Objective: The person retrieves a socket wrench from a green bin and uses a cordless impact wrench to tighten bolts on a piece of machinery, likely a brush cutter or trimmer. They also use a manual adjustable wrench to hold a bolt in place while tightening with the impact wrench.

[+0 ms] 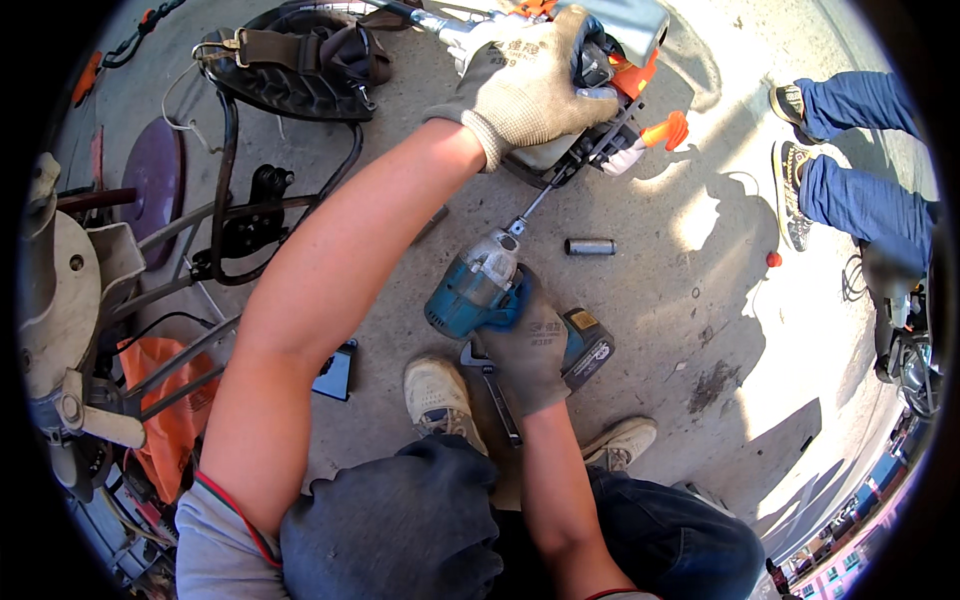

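My left hand (pixel 525 85), in a grey-beige work glove, grips the top of a small engine (pixel 640 75) with orange parts and a dark casing. My right hand (pixel 530 350), gloved too, is wrapped round the handle of a teal cordless impact wrench (pixel 475 285). From the impact wrench's nose a long thin bit (pixel 537 205) reaches to the engine's lower side; its tip is hidden there. A metal socket (pixel 590 247) lies on the concrete to the right. Below my right hand, an adjustable wrench (pixel 500 400) lies between my shoes, partly covered.
A frame with a black strapped pad (pixel 290 75) stands upper left, near a purple disc (pixel 155 190). Metal machinery (pixel 70 290) and an orange bag (pixel 165 410) line the left edge. A small dark box (pixel 336 372) lies by my left shoe. Another person's legs (pixel 860 195) are at right.
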A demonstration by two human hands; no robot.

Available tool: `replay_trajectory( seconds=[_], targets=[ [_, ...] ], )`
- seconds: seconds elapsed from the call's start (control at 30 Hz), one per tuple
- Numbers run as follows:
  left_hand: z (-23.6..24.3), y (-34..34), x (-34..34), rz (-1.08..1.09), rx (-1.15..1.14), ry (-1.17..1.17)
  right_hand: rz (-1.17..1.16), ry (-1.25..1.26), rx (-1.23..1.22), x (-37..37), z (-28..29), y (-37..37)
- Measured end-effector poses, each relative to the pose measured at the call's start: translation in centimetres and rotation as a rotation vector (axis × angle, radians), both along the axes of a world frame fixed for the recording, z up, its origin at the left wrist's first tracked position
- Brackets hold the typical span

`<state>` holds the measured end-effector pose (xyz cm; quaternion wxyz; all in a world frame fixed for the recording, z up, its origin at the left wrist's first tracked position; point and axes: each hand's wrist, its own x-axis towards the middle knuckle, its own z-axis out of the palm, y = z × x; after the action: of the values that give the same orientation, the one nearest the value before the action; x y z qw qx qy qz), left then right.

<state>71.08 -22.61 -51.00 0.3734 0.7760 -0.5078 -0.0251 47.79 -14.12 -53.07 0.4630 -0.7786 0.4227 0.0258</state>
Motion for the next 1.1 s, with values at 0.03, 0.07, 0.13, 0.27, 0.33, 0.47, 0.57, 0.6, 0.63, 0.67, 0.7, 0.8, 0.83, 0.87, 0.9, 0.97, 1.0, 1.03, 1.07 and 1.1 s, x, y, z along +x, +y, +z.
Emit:
replay_trajectory(
  seconds=[0.03, 0.07, 0.13, 0.27, 0.33, 0.47, 0.57, 0.6, 0.63, 0.67, 0.7, 0.8, 0.83, 0.87, 0.9, 0.97, 1.0, 1.03, 1.07, 1.1],
  targets=[
    [0.0, 0.0, -0.2, 0.005, 0.0, 0.008, -0.009, 0.024, -0.004, 0.3, 0.1, 0.4],
    [0.1, 0.1, -0.4, 0.01, 0.0, 0.016, -0.017, 0.048, -0.008, 0.4, 0.1, 0.5],
    [0.3, 0.1, -0.6, 0.003, -0.057, 0.046, -0.002, 0.066, -0.022, 0.5, 0.7, 0.5],
    [1.3, -0.3, -0.8, -0.065, -0.115, 0.18, 0.012, 0.06, -0.004, 0.0, 0.2, -0.3],
    [1.4, -0.3, -0.9, -0.055, -0.113, 0.154, 0.033, 0.007, -0.047, -0.7, -0.8, -0.7],
    [0.4, 0.1, -1.0, -0.022, -0.229, 0.009, 0.049, -0.057, -0.105, -1.6, -1.8, -0.8],
    [1.0, 0.3, -0.9, -0.08, -0.179, 0.164, 0.044, -0.029, -0.136, -1.5, -1.2, -0.2],
    [1.3, 0.4, -1.1, -0.082, -0.15, 0.228, 0.052, -0.036, -0.116, -1.3, -0.9, 0.1],
    [1.6, 0.5, -1.2, -0.085, -0.122, 0.29, 0.057, -0.044, -0.098, -1.1, -0.6, 0.4],
    [1.8, 0.8, -0.8, -0.141, -0.151, 0.289, 0.065, -0.054, -0.079, -0.8, -0.4, 0.7],
    [1.9, 1.5, -0.6, -0.127, -0.273, 0.294, 0.061, -0.065, -0.052, -0.7, -0.5, 1.2],
    [2.8, 4.9, -0.4, -0.017, -0.307, 0.261, 0.053, -0.051, 0.017, -0.9, -1.0, 1.6],
    [2.3, 6.7, 0.4, -0.129, -0.428, 0.317, 0.065, -0.026, 0.036, -0.7, -0.2, 1.8],
    [1.7, 9.1, -0.1, 0.002, -0.35, 0.148, 0.072, 0.007, 0.053, -0.7, 0.1, 2.0],
    [2.0, 10.9, -1.0, 0.117, -0.189, 0.437, 0.085, 0.016, 0.041, -0.7, 0.1, 2.4],
    [2.4, 13.6, -2.3, 0.243, 0.239, 0.732, 0.115, 0.029, 0.014, -0.4, 0.1, 3.0],
    [2.1, 14.5, -2.5, 0.223, 0.504, 0.752, 0.132, 0.027, 0.006, -0.2, -0.1, 3.1],
    [1.1, 15.6, -3.1, 0.194, 0.503, 0.832, 0.15, 0.021, 0.002, 0.1, -0.2, 3.3],
    [-0.2, 16.7, -3.7, 0.169, 0.499, 0.911, 0.172, 0.013, -0.001, 0.6, -0.2, 3.6],
    [-1.3, 17.6, -3.8, 0.141, 0.494, 0.989, 0.195, 0.028, 0.008, 1.2, -0.2, 3.8]
  ],
)
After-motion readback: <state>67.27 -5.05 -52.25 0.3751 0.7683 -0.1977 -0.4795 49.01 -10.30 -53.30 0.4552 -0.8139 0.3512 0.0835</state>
